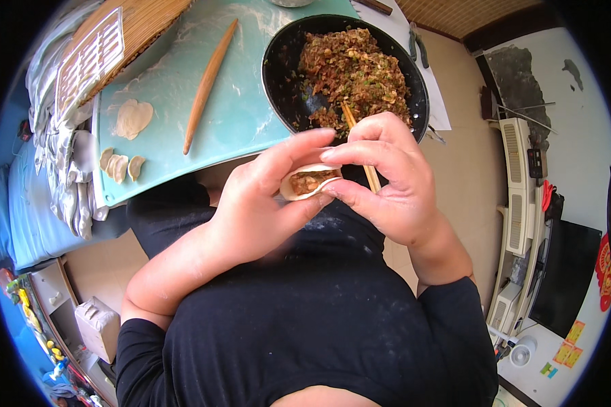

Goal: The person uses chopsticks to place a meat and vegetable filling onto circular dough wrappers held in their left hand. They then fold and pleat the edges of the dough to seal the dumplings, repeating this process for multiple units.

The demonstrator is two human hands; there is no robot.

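Setting: pale tiled floor (465, 169) lies below, and a floured, pale turquoise cutting board (244, 102) serves as the counter in front of a seated person in a black top.
Dumpling: a round white dough wrapper folded over brown minced filling (310, 182) sits between both hands, above the lap and just below the board's near edge; its top seam is open and filling shows.
Left hand: the left hand (261, 203) cups the dumpling from the left, thumb and forefinger pinching the wrapper's upper edge, fingers curled partly closed around it.
Right hand: the right hand (390, 176) pinches the right end of the wrapper and also grips a pair of tan wooden chopsticks (360, 146), fingers bent tight.
Bowl: a black round pan of brown minced filling flecked with green (349, 68) rests at the board's right side, the chopstick tips touching it.
Board: a long tapered wooden rolling pin (209, 85) lies diagonally; flat round dough wrappers (132, 119) and smaller dough pieces (119, 166) lie at the left edge.
Left side: crumpled grey cloth (64, 169) beside the board.
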